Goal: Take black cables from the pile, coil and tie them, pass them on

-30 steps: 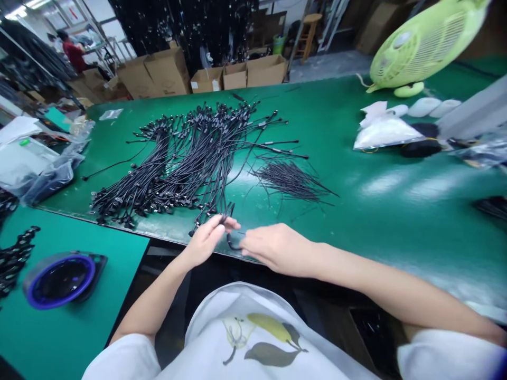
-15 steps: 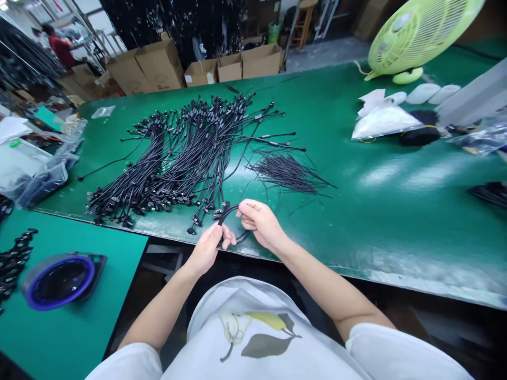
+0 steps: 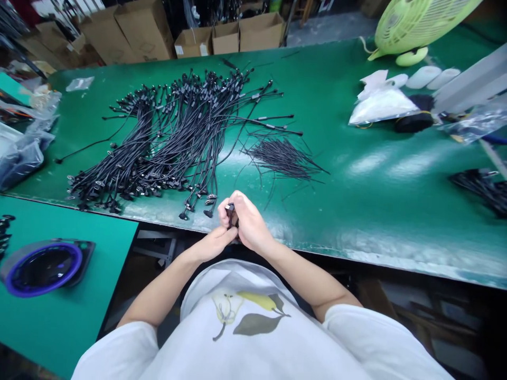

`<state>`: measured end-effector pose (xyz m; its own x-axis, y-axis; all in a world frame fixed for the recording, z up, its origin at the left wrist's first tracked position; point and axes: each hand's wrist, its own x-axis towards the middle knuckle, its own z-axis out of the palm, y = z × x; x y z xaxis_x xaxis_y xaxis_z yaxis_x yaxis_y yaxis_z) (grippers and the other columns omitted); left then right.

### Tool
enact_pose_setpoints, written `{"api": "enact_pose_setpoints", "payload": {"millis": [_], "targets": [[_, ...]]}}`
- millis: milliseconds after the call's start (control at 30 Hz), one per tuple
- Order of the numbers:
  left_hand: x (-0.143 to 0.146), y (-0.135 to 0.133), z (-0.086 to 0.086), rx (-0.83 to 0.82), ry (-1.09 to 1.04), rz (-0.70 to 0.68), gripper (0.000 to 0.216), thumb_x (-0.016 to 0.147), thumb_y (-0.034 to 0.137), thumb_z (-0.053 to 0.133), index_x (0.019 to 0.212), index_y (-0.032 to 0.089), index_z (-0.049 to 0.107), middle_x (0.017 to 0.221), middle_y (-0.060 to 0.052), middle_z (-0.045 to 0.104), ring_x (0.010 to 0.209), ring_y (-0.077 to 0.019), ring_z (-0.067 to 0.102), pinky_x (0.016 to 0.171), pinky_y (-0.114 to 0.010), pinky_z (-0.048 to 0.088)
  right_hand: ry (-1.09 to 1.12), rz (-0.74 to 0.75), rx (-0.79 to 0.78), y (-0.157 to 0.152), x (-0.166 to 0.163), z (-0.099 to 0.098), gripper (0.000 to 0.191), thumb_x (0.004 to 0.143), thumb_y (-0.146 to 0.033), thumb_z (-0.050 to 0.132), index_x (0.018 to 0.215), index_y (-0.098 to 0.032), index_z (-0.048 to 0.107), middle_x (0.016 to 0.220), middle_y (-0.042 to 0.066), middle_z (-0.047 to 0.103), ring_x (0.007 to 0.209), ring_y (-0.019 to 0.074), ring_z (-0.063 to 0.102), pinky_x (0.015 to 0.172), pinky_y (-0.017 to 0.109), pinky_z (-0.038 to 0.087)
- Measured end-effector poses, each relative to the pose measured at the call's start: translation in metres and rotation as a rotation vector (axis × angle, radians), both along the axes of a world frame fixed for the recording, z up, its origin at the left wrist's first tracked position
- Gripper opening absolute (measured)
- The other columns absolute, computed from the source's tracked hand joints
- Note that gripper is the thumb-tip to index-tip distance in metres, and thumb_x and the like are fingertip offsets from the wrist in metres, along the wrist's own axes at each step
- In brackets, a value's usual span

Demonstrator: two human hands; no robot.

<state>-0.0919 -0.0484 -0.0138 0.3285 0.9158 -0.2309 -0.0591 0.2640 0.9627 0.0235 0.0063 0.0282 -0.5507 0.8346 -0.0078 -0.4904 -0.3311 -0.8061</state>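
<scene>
Two bare hands meet over the near edge of a long, glossy green worktable (image 3: 376,203), working a black cable with a metal-tipped plug (image 3: 229,208) between them. The right hand (image 3: 250,220) is curled closed around the cable, the plug peeking out at the top beside its thumb. The left hand (image 3: 216,244) presses in from below, its thumb against the right; most of its fingers are hidden, and how firmly it grips cannot be told. The cable's length is largely lost behind the hands.

The step in hand appears to be gathering or securing that single cable. Continuing would seem to call for the right hand to keep the cable compact while the left finds room to work around it.

Just beyond, to the left, spreads a broad heap of black cables with small plugs (image 3: 190,137), apart from the hands. Right of it lies a loose pile of thin, straight black strands (image 3: 283,158), possibly ties, near enough to reach. At far right stand a pale-green plastic fan (image 3: 420,24) and, nearer, a white plastic bag (image 3: 382,106).
</scene>
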Motion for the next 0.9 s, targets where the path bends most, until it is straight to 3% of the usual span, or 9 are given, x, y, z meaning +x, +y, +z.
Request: {"api": "enact_pose_setpoints", "payload": {"millis": [100, 200, 333, 433, 533, 600, 733, 833, 900], "targets": [[0.012, -0.008, 0.006, -0.171, -0.265, -0.058, 0.053, 0.079, 0.066, 0.061, 0.076, 0.013, 0.058, 0.068, -0.003, 0.055, 0.067, -0.0162, 0.057, 0.068, -0.032, 0.049, 0.018, 0.14, -0.141, 0.009, 0.004, 0.004, 0.051, 0.083, -0.07, 0.053, 0.099, -0.022, 0.049, 0.059, -0.01, 0.043, 0.04, 0.0024, 0.022, 0.037, 0.014, 0.018], [0.019, -0.013, 0.018, -0.32, -0.42, 0.074, 0.049, 0.079, 0.062, 0.064, 0.08, 0.014, 0.055, 0.064, 0.002, 0.045, 0.057, -0.0108, 0.048, 0.056, -0.026, 0.044, 0.058, 0.228, -0.238, 0.019, 0.006, 0.003, 0.057, 0.08, -0.074, 0.052, 0.095, -0.019, 0.051, 0.054, -0.011, 0.037, 0.038, 0.001, 0.011, 0.034, 0.014, 0.01], [0.02, -0.015, 0.029, -0.427, -0.468, 0.037, 0.043, 0.08, 0.054, 0.068, 0.079, 0.014, 0.054, 0.062, 0.003, 0.043, 0.055, -0.0098, 0.047, 0.052, -0.023, 0.041, 0.069, 0.29, -0.214, 0.023, 0.005, -0.004, 0.06, 0.078, -0.078, 0.049, 0.081, -0.019, 0.048, 0.052, -0.011, 0.035, 0.037, 0.0004, 0.012, 0.033, 0.013, 0.01], [0.02, -0.014, 0.028, -0.409, -0.433, 0.073, 0.044, 0.079, 0.054, 0.069, 0.074, 0.016, 0.049, 0.056, 0.007, 0.035, 0.047, -0.0063, 0.036, 0.045, -0.019, 0.031, -0.013, 0.237, -0.078, 0.026, 0.009, -0.006, 0.059, 0.081, -0.077, 0.046, 0.081, -0.019, 0.049, 0.056, -0.009, 0.039, 0.037, 0.0022, 0.027, 0.035, 0.015, 0.026], [0.017, -0.011, 0.021, -0.325, -0.332, 0.201, 0.043, 0.078, 0.054, 0.069, 0.075, 0.017, 0.047, 0.057, 0.007, 0.035, 0.047, -0.0058, 0.035, 0.045, -0.018, 0.028, -0.242, -0.098, 0.272, 0.034, 0.024, 0.0, 0.045, 0.089, -0.065, 0.049, 0.089, -0.019, 0.053, 0.068, -0.003, 0.053, 0.059, 0.0098, 0.056, 0.06, 0.026, 0.05], [0.011, -0.008, 0.017, -0.237, -0.207, 0.242, 0.043, 0.08, 0.056, 0.066, 0.078, 0.017, 0.049, 0.058, 0.007, 0.037, 0.048, -0.0066, 0.037, 0.046, -0.02, 0.03, -0.472, -0.242, 0.672, 0.037, 0.037, 0.005, 0.035, 0.093, -0.053, 0.049, 0.097, -0.02, 0.058, 0.086, 0.003, 0.062, 0.087, 0.0161, 0.063, 0.082, 0.035, 0.051], [-0.003, -0.003, 0.009, -0.102, 0.078, 0.105, 0.042, 0.088, 0.057, 0.052, 0.077, 0.018, 0.047, 0.058, 0.006, 0.039, 0.048, -0.0077, 0.037, 0.047, -0.023, 0.031, -0.845, 0.098, 1.484, 0.032, 0.056, -0.001, 0.033, 0.101, -0.039, 0.038, 0.104, -0.017, 0.061, 0.096, 0.009, 0.064, 0.099, 0.0218, 0.059, 0.094, 0.046, 0.043], [-0.006, -0.005, 0.007, -0.137, 0.118, -0.072, 0.041, 0.09, 0.057, 0.048, 0.079, 0.018, 0.046, 0.058, 0.007, 0.036, 0.048, -0.0074, 0.032, 0.046, -0.023, 0.028, -1.056, 0.364, 1.738, 0.022, 0.062, -0.016, 0.041, 0.102, -0.039, 0.032, 0.091, -0.012, 0.06, 0.079, 0.009, 0.06, 0.073, 0.0194, 0.055, 0.068, 0.035, 0.044], [-0.004, -0.008, 0.007, -0.164, 0.093, -0.125, 0.041, 0.092, 0.058, 0.045, 0.082, 0.018, 0.045, 0.058, 0.008, 0.034, 0.048, -0.0075, 0.03, 0.046, -0.023, 0.026, -1.124, 0.454, 1.783, 0.018, 0.066, -0.022, 0.039, 0.102, -0.036, 0.03, 0.088, -0.012, 0.058, 0.076, 0.007, 0.057, 0.065, 0.0173, 0.049, 0.054, 0.029, 0.034]]}}
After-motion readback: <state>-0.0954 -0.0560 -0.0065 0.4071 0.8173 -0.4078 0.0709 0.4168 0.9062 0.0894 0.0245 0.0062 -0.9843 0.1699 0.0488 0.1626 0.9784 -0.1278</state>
